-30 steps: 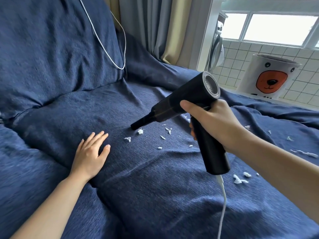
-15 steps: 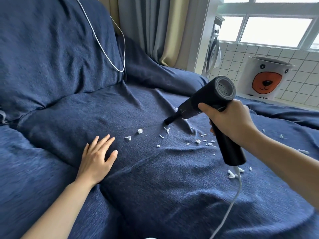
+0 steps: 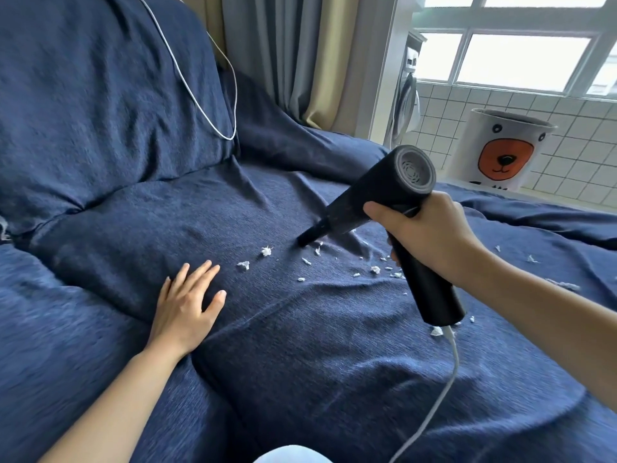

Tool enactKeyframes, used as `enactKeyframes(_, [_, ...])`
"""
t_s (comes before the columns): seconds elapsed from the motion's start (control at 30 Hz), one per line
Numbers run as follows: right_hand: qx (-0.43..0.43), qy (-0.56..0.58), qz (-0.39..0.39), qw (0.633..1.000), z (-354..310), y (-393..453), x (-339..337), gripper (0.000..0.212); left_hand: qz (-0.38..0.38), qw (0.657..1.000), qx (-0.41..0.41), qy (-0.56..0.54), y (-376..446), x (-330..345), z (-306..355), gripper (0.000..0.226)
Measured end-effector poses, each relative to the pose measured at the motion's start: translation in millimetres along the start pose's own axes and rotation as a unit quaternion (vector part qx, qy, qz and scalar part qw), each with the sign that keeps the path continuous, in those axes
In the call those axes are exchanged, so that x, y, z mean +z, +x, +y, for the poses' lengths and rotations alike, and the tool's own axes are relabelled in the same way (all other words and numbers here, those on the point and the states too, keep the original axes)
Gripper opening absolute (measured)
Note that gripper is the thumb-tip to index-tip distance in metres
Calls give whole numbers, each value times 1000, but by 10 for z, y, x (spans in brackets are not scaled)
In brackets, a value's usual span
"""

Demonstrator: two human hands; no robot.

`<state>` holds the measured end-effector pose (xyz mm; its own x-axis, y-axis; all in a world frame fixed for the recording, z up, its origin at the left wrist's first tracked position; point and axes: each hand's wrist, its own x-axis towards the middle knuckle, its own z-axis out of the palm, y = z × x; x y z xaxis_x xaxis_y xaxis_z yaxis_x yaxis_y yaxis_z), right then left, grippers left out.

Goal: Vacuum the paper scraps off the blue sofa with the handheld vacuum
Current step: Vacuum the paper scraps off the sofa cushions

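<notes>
- My left hand (image 3: 188, 304) lies flat on the sofa (image 3: 300, 362), fingers straight, holding nothing.
- Just right of it I count about a dozen scraps (image 3: 266, 251); the smallest are hard to make out, and some are hidden behind the vacuum (image 3: 384, 198).
- Its nozzle tip touches the fabric beside them.
- My right hand (image 3: 430, 237) grips the handle; the cord (image 3: 434, 406) runs out of view.

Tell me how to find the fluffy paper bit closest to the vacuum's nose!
Start at the black handheld vacuum held in the right hand over the blue fabric sofa. Follow its thin nozzle down to the tip, then look just left. The puffy white paper scrap lies there, rounder and fluffier than the flatter scrap nearer the left hand.
</notes>
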<state>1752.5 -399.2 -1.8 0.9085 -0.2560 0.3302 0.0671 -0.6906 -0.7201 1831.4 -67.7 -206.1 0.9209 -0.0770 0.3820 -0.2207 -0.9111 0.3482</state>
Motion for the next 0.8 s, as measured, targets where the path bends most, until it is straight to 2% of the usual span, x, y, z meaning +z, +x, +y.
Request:
enactKeyframes(0.2, [-17,63,-52,997,-284,-162,-2,42,6,1000,2,0,3,14,-5,74])
enactKeyframes(0.43, [-48,8,-51,997,-375,-277,39,47,9,1000,1,2,0,9,-4,74])
enactKeyframes(0.6, [-32,73,-65,995,-391,-322,-5,41,3,1000,0,2,-4,3,-1,75])
enactKeyframes(0.8, [-74,41,-94,992,-397,-406,54,38,5,1000,3,4,-6,-3,6,76])
